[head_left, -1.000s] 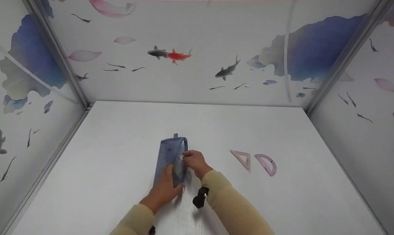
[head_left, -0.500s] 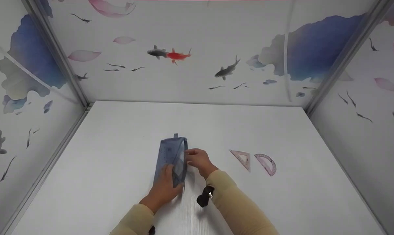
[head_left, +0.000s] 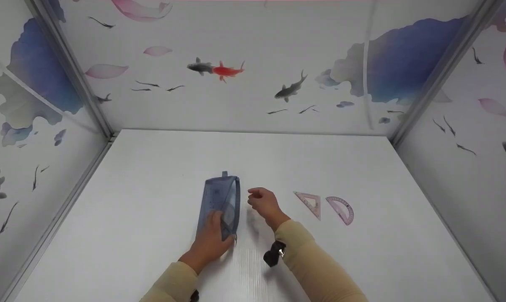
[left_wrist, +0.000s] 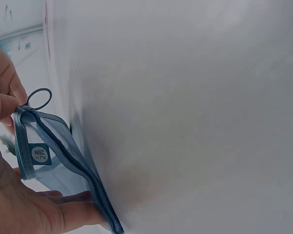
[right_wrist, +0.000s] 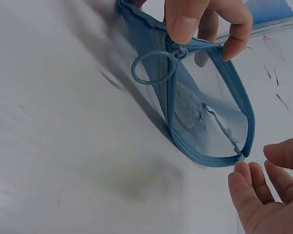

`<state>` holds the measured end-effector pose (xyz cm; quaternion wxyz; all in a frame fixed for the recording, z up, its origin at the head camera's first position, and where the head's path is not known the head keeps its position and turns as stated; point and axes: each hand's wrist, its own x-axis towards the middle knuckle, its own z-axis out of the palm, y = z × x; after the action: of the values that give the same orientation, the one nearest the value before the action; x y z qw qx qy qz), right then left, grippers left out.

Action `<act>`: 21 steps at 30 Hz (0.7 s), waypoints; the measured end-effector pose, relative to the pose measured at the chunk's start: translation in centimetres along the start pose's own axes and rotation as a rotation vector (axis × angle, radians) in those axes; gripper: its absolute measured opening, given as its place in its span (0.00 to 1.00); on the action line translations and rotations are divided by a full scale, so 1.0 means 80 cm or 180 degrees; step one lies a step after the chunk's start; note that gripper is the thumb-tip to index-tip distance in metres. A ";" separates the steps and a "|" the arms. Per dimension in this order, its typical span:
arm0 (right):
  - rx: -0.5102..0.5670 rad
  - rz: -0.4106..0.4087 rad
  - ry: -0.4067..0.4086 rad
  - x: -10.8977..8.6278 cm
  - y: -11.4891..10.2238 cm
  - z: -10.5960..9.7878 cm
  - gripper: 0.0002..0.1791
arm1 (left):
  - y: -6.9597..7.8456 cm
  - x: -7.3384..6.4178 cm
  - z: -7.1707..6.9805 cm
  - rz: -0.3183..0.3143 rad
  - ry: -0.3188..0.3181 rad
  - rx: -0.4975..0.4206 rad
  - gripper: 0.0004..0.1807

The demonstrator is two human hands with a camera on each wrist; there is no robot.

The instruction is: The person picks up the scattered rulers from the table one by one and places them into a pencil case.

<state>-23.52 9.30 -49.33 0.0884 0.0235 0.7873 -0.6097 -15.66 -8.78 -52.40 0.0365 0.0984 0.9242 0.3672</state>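
Note:
A blue mesh zipper pouch (head_left: 216, 193) lies in the middle of the table, its zipped side open toward the right. My left hand (head_left: 208, 243) grips its near end, thumb by the zipper's pull ring (right_wrist: 135, 68) and fingers along the body. Through the open mouth, the right wrist view shows a label inside (right_wrist: 184, 107). My right hand (head_left: 267, 205) is raised just right of the pouch, apart from it in the head view. Its fingers (right_wrist: 246, 190) are loosely bent, and nothing shows between them.
To the right on the white table (head_left: 152, 159) lie a pinkish clear set square (head_left: 318, 206) and a similar protractor (head_left: 351, 213). White panels with painted fish (head_left: 289, 91) enclose the table at the back and both sides.
My right hand has let go of the pouch's open edge and moved right, away from it. My left hand and the pouch stay in place.

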 end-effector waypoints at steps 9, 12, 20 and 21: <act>-0.0797 -0.0503 0.0123 -0.005 0.000 -0.015 0.22 | -0.003 0.003 0.003 -0.0023 -0.0024 -0.0008 0.40; -0.1067 -0.0662 0.0052 -0.008 -0.002 -0.020 0.23 | -0.003 0.004 0.003 -0.0044 -0.0017 0.0005 0.40; -0.1722 -0.0877 0.0000 -0.016 -0.005 -0.032 0.30 | -0.005 0.004 0.004 -0.0031 -0.0022 -0.0002 0.40; -0.1791 -0.0867 -0.0001 -0.016 -0.004 -0.034 0.32 | -0.005 0.004 0.005 -0.0030 -0.0022 -0.0001 0.40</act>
<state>-22.64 11.92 -48.13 0.0091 -0.1078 0.9211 -0.3741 -16.01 -8.77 -52.97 0.0415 0.0952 0.9245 0.3668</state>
